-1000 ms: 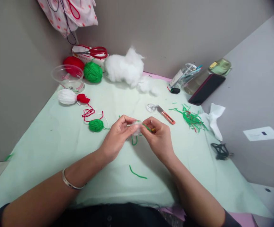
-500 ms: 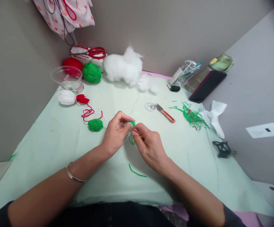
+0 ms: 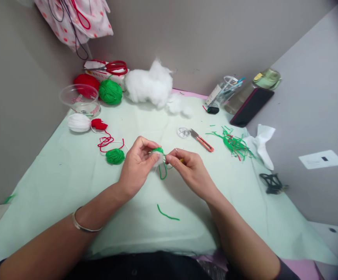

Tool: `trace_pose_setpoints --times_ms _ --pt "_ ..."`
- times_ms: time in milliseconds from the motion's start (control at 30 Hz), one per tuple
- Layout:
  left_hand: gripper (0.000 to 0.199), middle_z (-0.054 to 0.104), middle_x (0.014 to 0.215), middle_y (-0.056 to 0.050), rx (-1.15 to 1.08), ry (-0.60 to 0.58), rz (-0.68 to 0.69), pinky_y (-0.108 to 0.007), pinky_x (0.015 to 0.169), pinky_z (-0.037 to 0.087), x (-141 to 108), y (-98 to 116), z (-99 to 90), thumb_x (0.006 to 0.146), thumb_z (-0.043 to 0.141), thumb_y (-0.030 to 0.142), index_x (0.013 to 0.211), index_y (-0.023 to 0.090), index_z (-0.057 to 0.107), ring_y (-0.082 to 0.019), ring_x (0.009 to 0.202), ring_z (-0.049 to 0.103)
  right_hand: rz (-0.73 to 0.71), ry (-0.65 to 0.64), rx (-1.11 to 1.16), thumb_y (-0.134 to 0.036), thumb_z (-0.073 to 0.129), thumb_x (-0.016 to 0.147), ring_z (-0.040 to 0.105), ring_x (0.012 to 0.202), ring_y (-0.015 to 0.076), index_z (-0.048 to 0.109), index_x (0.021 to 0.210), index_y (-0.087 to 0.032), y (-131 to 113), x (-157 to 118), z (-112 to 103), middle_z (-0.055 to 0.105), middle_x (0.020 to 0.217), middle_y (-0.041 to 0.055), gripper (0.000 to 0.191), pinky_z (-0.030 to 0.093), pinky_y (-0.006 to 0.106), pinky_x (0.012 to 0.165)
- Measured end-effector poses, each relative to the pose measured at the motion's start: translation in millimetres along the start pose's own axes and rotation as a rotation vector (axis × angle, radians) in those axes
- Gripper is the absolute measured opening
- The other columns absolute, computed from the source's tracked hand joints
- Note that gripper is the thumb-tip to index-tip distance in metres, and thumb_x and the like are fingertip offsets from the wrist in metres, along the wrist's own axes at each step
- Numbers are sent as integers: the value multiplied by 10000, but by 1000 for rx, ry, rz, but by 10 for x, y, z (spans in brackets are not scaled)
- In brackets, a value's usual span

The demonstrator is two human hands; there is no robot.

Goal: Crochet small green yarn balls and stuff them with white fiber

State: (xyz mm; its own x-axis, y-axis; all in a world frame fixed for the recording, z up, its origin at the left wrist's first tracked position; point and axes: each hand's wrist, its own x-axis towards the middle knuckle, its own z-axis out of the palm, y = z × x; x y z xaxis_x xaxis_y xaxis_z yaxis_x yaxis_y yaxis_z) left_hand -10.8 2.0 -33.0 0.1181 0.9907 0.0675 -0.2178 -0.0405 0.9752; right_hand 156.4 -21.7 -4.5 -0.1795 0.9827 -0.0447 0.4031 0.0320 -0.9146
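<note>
Pinched between thumb and fingers of my left hand is a small green and white crochet piece. My right hand is closed just right of it around a crochet hook; only a bit of its yellow handle shows, and its tip is hidden by the fingers. A loop of green yarn hangs below the piece, between the hands. Left of my left hand lies a small green yarn ball. A cut length of green yarn rests on the cloth nearer my body.
Thread snips and a small round clear case lie beyond my right hand. Farther right is a heap of yarn scraps. White stuffing, a green ball, a plastic tub and red-handled scissors stand at the back.
My right hand has drawn a little to the right, away from the crochet piece, and more of the green yarn loop shows. The left hand keeps its hold. The view has shifted slightly.
</note>
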Motion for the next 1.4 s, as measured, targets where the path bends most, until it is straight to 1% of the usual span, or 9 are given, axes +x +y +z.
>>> trace_pose_setpoints --times_ms 200,433,533,600,667,800,933,1133,1400 --pt "205 679 900 -1 -73 -51 -137 -274 724 478 5 -37 -23 828 754 270 898 199 574 -133 770 626 -337 216 -82 -323 466 1042 593 924 175 601 752 -204 16 -3 9 620 957 60 341 457 306 766" --pt "208 671 873 8 2 -42 -169 -276 681 433 -3 -16 -32 821 753 291 874 206 572 -133 728 586 -566 525 -577 -259 493 1027 575 1018 238 564 731 -229 111 31 -10 673 1083 89 306 465 432 879" --pt "195 647 817 17 69 -30 -137 -275 679 433 4 11 -32 795 750 249 845 206 566 -136 722 574 -592 520 -548 -282 491 1027 564 1104 260 540 709 -232 85 32 -48 683 1084 85 326 450 472 963" --pt "191 634 790 22 89 -17 -118 -277 677 434 12 11 -33 784 747 235 829 207 563 -137 711 568 -520 435 -338 -342 446 1045 598 1071 244 522 716 -231 49 24 -57 687 1050 84 355 476 443 943" --pt "190 630 775 23 89 -11 -116 -280 676 438 15 0 -30 782 747 241 821 209 564 -141 706 572 -350 302 -48 -461 376 1054 641 859 201 475 712 -231 23 20 -46 675 953 77 423 521 368 761" --pt "191 652 822 8 34 -47 -116 -280 688 459 -8 -15 -5 787 751 259 848 206 577 -145 733 596 -57 163 309 -593 337 1028 346 433 79 440 733 -232 42 36 2 599 785 13 477 308 269 429" --pt "192 657 883 -7 11 0 -50 -289 777 490 -39 -7 20 792 745 232 849 206 563 -153 828 626 -62 244 167 -522 456 1021 341 505 83 603 955 -208 72 45 13 642 848 12 353 317 255 488" --pt "169 639 925 -17 17 -1 7 -291 800 501 -44 -43 31 804 726 205 852 213 564 -166 900 628 2 15 1 -505 576 962 410 624 109 585 698 -181 26 35 28 497 647 -30 419 337 249 582" --pt "160 652 943 -20 -43 -136 -93 -288 813 487 -10 -6 -14 856 735 280 915 209 604 -167 904 615 23 163 38 -534 692 856 389 600 109 617 656 -172 42 65 48 510 609 -23 419 328 248 552"
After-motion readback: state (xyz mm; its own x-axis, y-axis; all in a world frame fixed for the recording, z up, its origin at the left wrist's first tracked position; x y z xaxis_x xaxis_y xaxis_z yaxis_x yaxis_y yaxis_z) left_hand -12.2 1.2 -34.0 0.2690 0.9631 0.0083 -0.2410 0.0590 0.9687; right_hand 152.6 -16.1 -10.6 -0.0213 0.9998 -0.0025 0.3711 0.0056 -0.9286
